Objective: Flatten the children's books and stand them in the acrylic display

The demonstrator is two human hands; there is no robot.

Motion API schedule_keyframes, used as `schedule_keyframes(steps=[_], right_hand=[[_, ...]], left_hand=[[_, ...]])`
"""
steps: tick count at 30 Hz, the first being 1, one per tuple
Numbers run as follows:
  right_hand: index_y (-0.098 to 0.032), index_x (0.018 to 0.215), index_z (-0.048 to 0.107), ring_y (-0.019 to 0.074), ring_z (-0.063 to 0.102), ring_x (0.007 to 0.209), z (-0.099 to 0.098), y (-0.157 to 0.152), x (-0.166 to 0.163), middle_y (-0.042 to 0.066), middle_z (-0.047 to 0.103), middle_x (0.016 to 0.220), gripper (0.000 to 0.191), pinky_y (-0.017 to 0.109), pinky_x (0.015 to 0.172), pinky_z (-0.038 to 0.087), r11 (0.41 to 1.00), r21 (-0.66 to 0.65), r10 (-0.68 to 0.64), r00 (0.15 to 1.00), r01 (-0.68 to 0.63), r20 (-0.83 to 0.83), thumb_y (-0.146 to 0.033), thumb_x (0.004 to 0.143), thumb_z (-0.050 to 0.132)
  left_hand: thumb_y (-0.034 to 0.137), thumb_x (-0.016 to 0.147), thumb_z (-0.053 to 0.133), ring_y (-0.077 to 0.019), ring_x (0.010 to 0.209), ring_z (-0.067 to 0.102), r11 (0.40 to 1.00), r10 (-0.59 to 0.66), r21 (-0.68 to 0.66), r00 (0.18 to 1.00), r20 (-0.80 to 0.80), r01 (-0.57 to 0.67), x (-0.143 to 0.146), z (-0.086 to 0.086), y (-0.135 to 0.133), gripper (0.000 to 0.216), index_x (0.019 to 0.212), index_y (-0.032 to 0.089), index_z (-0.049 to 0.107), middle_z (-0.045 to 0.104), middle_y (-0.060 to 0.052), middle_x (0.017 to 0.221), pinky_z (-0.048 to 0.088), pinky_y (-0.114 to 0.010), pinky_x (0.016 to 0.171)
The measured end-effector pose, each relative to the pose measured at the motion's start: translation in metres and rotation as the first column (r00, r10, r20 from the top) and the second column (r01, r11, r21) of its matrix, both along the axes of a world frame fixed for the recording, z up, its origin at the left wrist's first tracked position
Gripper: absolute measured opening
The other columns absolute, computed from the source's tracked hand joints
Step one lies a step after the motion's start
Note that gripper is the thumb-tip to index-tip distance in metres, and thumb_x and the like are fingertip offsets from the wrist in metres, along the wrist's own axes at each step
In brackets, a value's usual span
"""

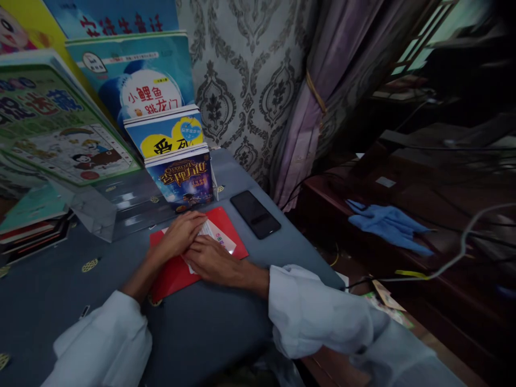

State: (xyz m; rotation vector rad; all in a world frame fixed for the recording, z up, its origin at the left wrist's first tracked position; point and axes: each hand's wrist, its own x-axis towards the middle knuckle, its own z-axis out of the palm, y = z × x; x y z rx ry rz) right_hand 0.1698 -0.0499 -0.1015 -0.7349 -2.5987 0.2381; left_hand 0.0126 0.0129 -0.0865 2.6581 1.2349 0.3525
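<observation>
A red flat cover, like a thin book or folder (171, 279), lies on the table with a white printed sheet (223, 239) on top of it. My left hand (183, 234) rests palm down on the sheet, fingers stretched toward the right. Just nearer to me, my right hand (213, 263) lies flat across the sheet, its fingertips against or very close to my left hand. Both hands cover much of the sheet. Whether anything small is under the palms is hidden. A black phone (255, 214) lies to the right of the red cover.
Upright picture books (183, 180) stand in clear holders (94, 209) behind my hands. A stack of books (34, 231) lies at the left. The grey-blue table (201, 333) ends at the right, beside a dark red cabinet (334, 193) with a blue cloth (385, 220) and cables.
</observation>
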Motion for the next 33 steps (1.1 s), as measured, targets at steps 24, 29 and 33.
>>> schedule_keyframes(steps=[24,29,33], right_hand=[[-0.017,0.106,0.059,0.0238,0.061,0.103,-0.003,0.032,0.023,0.011,0.068,0.106,0.016,0.038,0.095,0.047,0.888,-0.254,-0.443,0.860,0.383,-0.253,-0.017,0.098,0.045],[-0.017,0.101,0.061,0.0225,0.060,0.097,-0.007,0.017,0.052,0.009,0.068,0.100,0.016,0.037,0.091,0.049,0.947,-0.182,-0.300,0.931,0.264,-0.208,-0.020,0.101,0.045],[-0.021,0.084,0.058,0.0219,0.059,0.080,-0.006,-0.018,0.102,0.007,0.062,0.081,0.032,0.035,0.075,0.050,0.950,-0.072,-0.313,0.939,0.305,-0.142,-0.029,0.106,0.037]], left_hand=[[0.009,0.089,0.043,-0.0245,0.122,0.058,0.999,0.027,0.021,0.992,0.122,-0.030,0.016,-0.015,0.006,0.045,0.126,0.018,0.067,0.067,-0.010,0.130,0.039,-0.044,0.113],[0.016,0.098,0.042,-0.0247,0.122,0.059,0.998,0.001,0.060,0.994,0.112,-0.007,0.015,-0.017,0.006,0.040,0.129,0.019,0.066,0.066,-0.009,0.132,0.042,-0.045,0.111],[0.016,0.099,0.041,-0.0259,0.122,0.059,0.998,-0.005,0.064,0.993,0.114,-0.002,0.015,-0.019,0.006,0.040,0.132,0.017,0.064,0.066,-0.010,0.133,0.043,-0.046,0.109]])
